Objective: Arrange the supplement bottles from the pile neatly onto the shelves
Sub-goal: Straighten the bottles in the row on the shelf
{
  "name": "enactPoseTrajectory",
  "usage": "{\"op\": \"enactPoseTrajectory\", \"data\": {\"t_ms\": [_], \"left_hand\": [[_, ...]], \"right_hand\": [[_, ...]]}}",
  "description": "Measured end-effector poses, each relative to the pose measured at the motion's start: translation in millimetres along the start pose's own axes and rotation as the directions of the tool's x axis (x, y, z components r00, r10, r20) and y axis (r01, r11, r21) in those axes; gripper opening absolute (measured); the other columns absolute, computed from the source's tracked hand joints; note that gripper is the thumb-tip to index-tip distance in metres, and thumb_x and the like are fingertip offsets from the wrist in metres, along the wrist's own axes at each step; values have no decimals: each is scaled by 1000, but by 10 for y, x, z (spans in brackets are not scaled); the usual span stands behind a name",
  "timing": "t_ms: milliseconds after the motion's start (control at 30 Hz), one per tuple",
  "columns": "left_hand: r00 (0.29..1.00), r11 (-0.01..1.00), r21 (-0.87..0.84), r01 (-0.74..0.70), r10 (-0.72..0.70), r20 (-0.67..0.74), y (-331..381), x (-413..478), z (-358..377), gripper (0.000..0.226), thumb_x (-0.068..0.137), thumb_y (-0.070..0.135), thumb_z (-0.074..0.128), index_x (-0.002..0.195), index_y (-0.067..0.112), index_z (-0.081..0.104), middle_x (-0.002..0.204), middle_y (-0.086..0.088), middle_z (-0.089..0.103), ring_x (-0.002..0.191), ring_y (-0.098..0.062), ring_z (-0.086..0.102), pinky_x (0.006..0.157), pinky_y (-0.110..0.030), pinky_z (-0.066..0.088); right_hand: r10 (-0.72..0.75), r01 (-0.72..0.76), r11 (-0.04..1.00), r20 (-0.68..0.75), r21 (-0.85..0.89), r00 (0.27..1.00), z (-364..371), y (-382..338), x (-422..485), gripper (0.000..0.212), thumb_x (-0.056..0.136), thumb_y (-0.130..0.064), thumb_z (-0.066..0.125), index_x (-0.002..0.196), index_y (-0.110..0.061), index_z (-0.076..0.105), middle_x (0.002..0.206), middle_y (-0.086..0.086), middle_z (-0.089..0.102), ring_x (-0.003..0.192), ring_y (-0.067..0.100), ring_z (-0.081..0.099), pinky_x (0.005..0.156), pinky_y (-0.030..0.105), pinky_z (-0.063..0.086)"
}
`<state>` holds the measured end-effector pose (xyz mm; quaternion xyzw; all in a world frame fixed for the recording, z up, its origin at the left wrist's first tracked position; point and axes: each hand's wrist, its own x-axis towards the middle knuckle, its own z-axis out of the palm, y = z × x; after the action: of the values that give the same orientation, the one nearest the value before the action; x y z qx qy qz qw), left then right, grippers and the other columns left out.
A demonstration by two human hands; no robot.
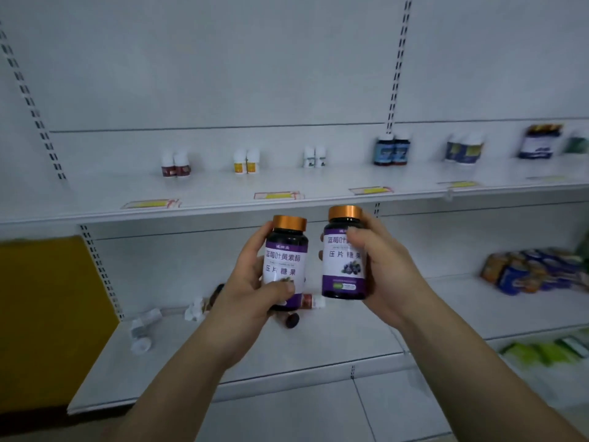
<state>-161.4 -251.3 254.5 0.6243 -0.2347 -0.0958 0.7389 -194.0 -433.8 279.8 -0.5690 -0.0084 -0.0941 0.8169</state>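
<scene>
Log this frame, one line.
left hand: purple-label bottle | right hand: matching bottle | both upright, unplaced | upper shelf: paired bottles

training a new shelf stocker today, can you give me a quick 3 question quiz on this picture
1. True or false: each hand holds one bottle.
2. What colour are the caps on the two held bottles? A) white B) copper-orange C) green
3. On the upper shelf, how are the small bottles grouped?

Key:
1. True. The left hand grips the left purple-label bottle, and the right hand grips the right purple-label bottle; both are upright.
2. B.
3. In pairs, spaced apart along the upper shelf, such as the red-label pair and the yellow-label pair. Loose bottles lie tipped over on the lower shelf.
</scene>
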Motion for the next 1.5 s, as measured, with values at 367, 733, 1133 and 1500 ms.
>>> {"op": "enactPoseTrajectory", "data": {"t_ms": [367, 733, 1133, 1500], "left_hand": [[973, 988, -151, -30, 64, 222, 53, 681, 2205, 79, 84, -18, 45, 125, 50, 46, 96, -3, 70, 90, -29, 60, 88, -53, 50], [896, 981, -186, 52, 36, 442, -247, 1234, 4337, 81, 83, -20, 44, 134, 42, 40, 90, 1, 72, 81, -22, 69, 76, -43, 57], [859, 990, -136, 23, 50, 510, -727, 2791, 5565, 72, 82, -13, 56, 117, 49, 44, 101, -1, 67, 86, -17, 70, 71, -35, 56], [939, 1000, 7, 3, -5, 345, -799, 4066, 6063, 71, 82, -1, 64, 130, 41, 34, 115, -4, 59, 100, -21, 64, 80, -36, 57]], "right_hand": [[-147, 117, 982, -216, -146, 965, -1751, -1244, -530, 29, 100, -20, 39, 98, -47, 51, 101, 10, 68, 75, 28, 69, 69, 43, 58], [-284, 162, 927, -352, -337, 892, -3648, -1996, -996, 55, 93, -7, 48, 137, -40, 40, 114, 14, 62, 87, 32, 69, 78, 55, 55], [-381, 102, 846, -460, -523, 802, -5165, -2510, -35, 32, 87, -12, 58, 110, -33, 56, 107, 12, 66, 98, 33, 66, 87, 55, 53], [-403, 149, 817, -367, -557, 839, -6057, -2929, 1340, 30, 89, -15, 60, 110, -35, 53, 101, 0, 67, 88, 18, 69, 72, 34, 56]]}}
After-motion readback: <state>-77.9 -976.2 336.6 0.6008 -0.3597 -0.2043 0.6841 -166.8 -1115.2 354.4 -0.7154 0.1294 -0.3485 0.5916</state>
